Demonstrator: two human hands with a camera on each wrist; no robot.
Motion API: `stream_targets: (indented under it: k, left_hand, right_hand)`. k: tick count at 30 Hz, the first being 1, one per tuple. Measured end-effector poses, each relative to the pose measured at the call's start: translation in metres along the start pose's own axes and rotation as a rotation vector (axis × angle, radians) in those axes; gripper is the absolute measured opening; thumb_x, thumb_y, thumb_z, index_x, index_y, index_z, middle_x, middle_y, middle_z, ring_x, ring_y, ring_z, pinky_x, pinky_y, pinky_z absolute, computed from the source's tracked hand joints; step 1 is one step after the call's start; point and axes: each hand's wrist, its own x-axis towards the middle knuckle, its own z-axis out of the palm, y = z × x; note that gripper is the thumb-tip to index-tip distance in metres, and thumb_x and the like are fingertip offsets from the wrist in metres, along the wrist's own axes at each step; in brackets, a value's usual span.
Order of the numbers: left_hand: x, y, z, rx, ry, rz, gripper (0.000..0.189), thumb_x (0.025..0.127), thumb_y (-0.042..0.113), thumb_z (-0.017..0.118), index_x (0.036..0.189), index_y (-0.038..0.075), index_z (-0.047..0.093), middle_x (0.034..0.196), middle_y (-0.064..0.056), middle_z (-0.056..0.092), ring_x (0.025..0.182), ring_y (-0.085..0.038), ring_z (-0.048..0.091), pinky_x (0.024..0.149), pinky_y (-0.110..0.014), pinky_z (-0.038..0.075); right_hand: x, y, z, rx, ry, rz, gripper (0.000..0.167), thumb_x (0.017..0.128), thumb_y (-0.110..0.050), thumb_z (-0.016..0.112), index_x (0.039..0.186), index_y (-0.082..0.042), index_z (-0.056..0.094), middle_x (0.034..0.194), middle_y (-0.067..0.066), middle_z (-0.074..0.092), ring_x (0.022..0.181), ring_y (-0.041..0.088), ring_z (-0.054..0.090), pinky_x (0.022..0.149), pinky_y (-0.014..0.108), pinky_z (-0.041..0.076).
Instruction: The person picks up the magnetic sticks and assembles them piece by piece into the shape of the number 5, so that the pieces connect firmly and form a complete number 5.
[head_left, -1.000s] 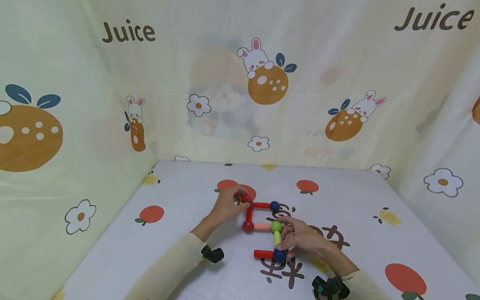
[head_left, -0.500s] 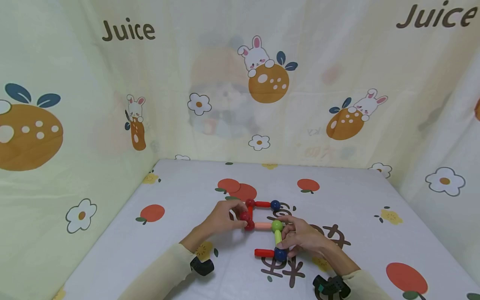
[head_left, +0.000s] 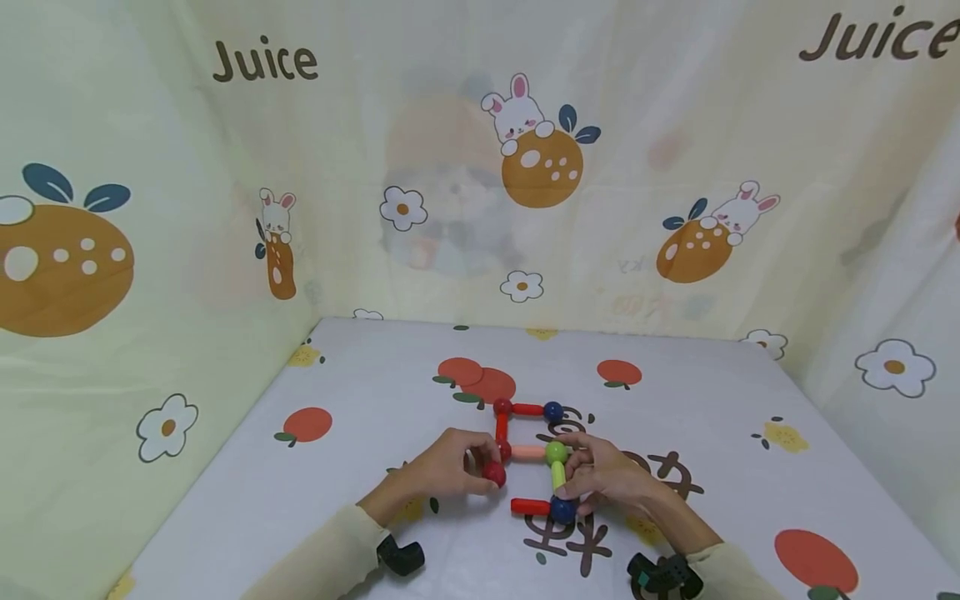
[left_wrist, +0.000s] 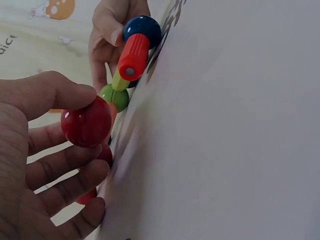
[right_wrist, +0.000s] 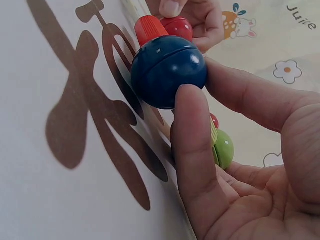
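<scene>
My left hand (head_left: 459,463) pinches a loose red ball (left_wrist: 86,121) between thumb and fingers, just left of a chain of coloured balls and rods on the table. At the chain's near end, my right hand (head_left: 609,477) holds a dark blue ball (right_wrist: 167,72) between thumb and finger. From that ball a red rod (head_left: 530,507) points left, its free end showing a round grey dot in the left wrist view. Beyond come a yellow-green rod (head_left: 558,475), a green ball (head_left: 556,452) and a pink rod (head_left: 528,452), leading to another red ball (head_left: 505,451) partly behind my left fingers.
The chain's far part has an upright-running red rod (head_left: 502,429), a red corner ball (head_left: 502,407), a second red rod (head_left: 528,410) and a blue end ball (head_left: 552,411). Fruit-printed white cloth (head_left: 690,400) covers the table; a printed curtain (head_left: 600,250) encloses it.
My left hand has come from the chain's far left corner toward me, carrying the red ball to the gap above the near red rod. The right hand stays at the blue ball.
</scene>
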Motion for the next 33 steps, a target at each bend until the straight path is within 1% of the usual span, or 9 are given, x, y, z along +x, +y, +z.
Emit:
stream_targets:
  k: [7,13,16,20,23,28,31,33]
  left_hand:
    - [-0.003,-0.001,0.002,0.018,-0.022,0.005,0.024,0.084,0.023,0.082,0.104,0.025,0.069,0.094,0.014,0.064,0.090,-0.013,0.060,0.080,-0.025,0.053]
    - [-0.005,-0.002,0.006,0.003,-0.053,0.015,0.025,0.082,0.024,0.084,0.104,0.023,0.072,0.094,0.014,0.065,0.089,-0.013,0.058,0.078,-0.026,0.053]
    - [-0.007,-0.002,0.007,0.002,-0.055,0.018,0.026,0.082,0.024,0.084,0.104,0.023,0.072,0.095,0.015,0.065,0.091,-0.012,0.057,0.079,-0.025,0.052]
    - [-0.010,0.000,0.009,-0.010,-0.065,0.004,0.027,0.081,0.023,0.086,0.104,0.023,0.071,0.096,0.016,0.064,0.092,-0.011,0.057,0.083,-0.025,0.051]
    - [-0.011,0.001,0.010,-0.014,-0.075,-0.006,0.028,0.080,0.022,0.087,0.104,0.024,0.072,0.096,0.016,0.064,0.092,-0.010,0.057,0.083,-0.024,0.051]
    - [-0.011,0.000,0.009,-0.016,-0.089,-0.012,0.029,0.081,0.023,0.086,0.106,0.024,0.072,0.096,0.016,0.064,0.092,-0.009,0.057,0.082,-0.024,0.051]
    - [-0.011,0.000,0.008,-0.023,-0.096,-0.012,0.028,0.082,0.024,0.085,0.107,0.024,0.072,0.097,0.017,0.064,0.093,-0.010,0.058,0.082,-0.025,0.051]
    - [-0.012,0.000,0.007,-0.019,-0.098,-0.008,0.027,0.084,0.026,0.083,0.108,0.024,0.072,0.099,0.017,0.065,0.094,-0.010,0.058,0.083,-0.026,0.051]
  right_hand:
    - [0.003,0.002,0.000,0.012,0.002,0.002,0.091,0.078,-0.004,0.085,0.153,-0.003,0.034,0.100,0.014,0.059,0.077,0.023,0.065,0.062,0.037,0.060]
    - [0.005,0.001,-0.002,0.014,0.004,0.007,0.090,0.078,-0.004,0.085,0.153,-0.004,0.034,0.100,0.014,0.059,0.077,0.023,0.066,0.061,0.036,0.060]
    - [0.007,0.001,-0.001,0.013,0.009,0.009,0.089,0.078,-0.004,0.085,0.152,-0.005,0.036,0.099,0.014,0.059,0.077,0.023,0.066,0.060,0.036,0.060]
    - [0.008,0.002,0.000,-0.012,0.006,-0.014,0.088,0.079,-0.005,0.085,0.153,-0.005,0.036,0.097,0.014,0.060,0.078,0.024,0.066,0.060,0.034,0.059]
    - [0.009,0.002,0.002,-0.018,0.006,-0.015,0.089,0.080,-0.007,0.085,0.153,-0.004,0.036,0.096,0.014,0.060,0.077,0.024,0.067,0.060,0.034,0.059]
    - [0.009,0.001,0.001,0.002,0.006,0.017,0.087,0.078,-0.006,0.086,0.151,-0.004,0.039,0.096,0.014,0.061,0.076,0.024,0.067,0.061,0.035,0.060]
    - [0.008,0.001,-0.001,-0.024,-0.004,0.005,0.083,0.081,-0.009,0.084,0.150,-0.004,0.039,0.097,0.015,0.062,0.077,0.024,0.067,0.063,0.036,0.060]
    - [0.006,0.000,-0.002,-0.058,0.006,-0.013,0.078,0.085,-0.012,0.081,0.150,-0.004,0.039,0.097,0.015,0.063,0.076,0.025,0.067,0.063,0.038,0.060]
